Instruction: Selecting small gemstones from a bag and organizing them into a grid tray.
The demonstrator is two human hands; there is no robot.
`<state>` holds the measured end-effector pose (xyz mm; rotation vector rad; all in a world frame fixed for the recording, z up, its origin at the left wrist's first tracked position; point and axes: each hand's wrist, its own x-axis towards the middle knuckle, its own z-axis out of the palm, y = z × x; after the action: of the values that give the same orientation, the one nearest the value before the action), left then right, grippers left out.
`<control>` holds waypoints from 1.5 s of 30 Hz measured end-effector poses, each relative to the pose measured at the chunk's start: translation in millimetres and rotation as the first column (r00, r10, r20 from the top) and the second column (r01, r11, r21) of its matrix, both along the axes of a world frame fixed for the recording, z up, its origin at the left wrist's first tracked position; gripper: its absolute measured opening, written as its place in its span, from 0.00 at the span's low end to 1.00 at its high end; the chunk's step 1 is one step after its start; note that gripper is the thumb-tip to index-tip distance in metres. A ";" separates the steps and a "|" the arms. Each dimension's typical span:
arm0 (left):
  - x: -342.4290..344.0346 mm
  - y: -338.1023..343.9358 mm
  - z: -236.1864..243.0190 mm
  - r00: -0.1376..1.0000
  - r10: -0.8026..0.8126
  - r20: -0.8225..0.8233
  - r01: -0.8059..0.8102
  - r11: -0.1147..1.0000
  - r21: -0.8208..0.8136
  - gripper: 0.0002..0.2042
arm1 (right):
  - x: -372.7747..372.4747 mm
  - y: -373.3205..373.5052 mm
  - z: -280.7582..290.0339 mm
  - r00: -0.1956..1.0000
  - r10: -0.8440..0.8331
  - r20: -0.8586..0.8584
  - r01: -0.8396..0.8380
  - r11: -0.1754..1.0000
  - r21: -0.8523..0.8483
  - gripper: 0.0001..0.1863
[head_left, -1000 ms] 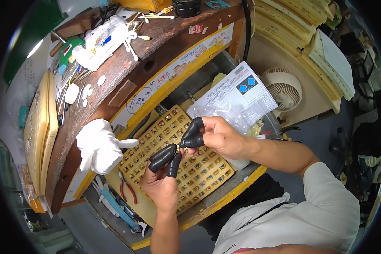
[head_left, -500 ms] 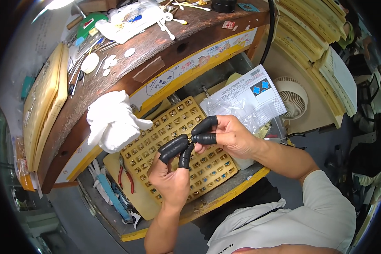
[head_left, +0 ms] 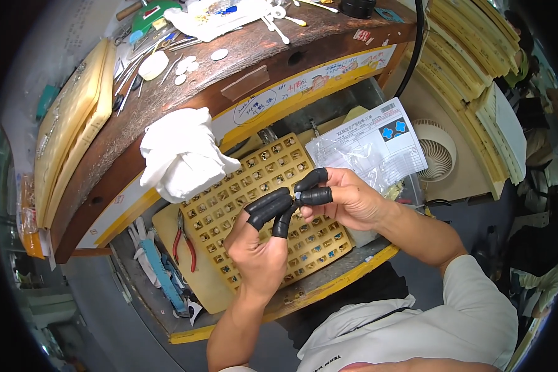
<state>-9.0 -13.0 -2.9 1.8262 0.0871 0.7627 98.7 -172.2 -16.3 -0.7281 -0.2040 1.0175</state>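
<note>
Black rubber finger cots cover the thumb and fingertips of both hands. My left hand point(head_left: 258, 240) is closed in a pinch, and its tips meet those of my right hand point(head_left: 348, 197), also pinching. Between them shows a tiny pale, bluish piece point(head_left: 298, 195), too small to name. Both hands are over a tan tray point(head_left: 347, 247) with rows of square holes. Small metal pieces sit in the holes, several with blue parts nearer me. Left of the tray lie red-handled pliers point(head_left: 185, 243).
A bundled white cloth point(head_left: 183, 155) hangs at the bench edge. A printed sheet point(head_left: 406, 146) and clear plastic lie right of the tray, near a white fan point(head_left: 437, 152). Cotton swabs point(head_left: 278, 26) and thin tools lie on the wooden bench point(head_left: 248, 53). Stacked tan trays point(head_left: 459, 56) stand far right.
The view has shifted slightly, so both hands sit a little further right in it. The pinched piece shows a pale bluish face now, where it looked gold before.
</note>
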 end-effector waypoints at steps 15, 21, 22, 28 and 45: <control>-3.3 -3.5 -3.3 0.998 -0.038 -0.052 0.025 0.973 -0.230 0.11 | -1.7 -0.7 2.2 0.992 -0.031 0.122 0.039 0.998 -0.058 0.09; -2.5 -3.5 -3.5 0.997 -0.059 -0.042 0.048 0.970 -0.238 0.11 | -2.3 -2.0 5.7 0.981 -0.053 0.186 0.072 0.993 -0.099 0.09; -2.2 -3.2 -3.1 0.997 -0.060 -0.042 0.048 0.970 -0.238 0.11 | -2.3 -1.9 5.7 0.981 -0.053 0.186 0.073 0.992 -0.099 0.09; -2.0 0.0 -3.3 0.998 -0.055 -0.020 0.052 0.991 -0.125 0.12 | -2.0 -1.6 2.8 0.972 -0.065 0.225 0.094 0.988 -0.119 0.08; -4.0 9.7 4.9 0.992 -0.111 -0.055 0.118 0.984 0.136 0.15 | -4.5 -5.0 12.9 0.841 -0.018 0.541 0.172 0.957 -0.235 0.07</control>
<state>-13.0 -3.3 2.0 1.9638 -0.0415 0.6586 94.2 -177.2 -3.5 -1.2644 -0.5123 0.7304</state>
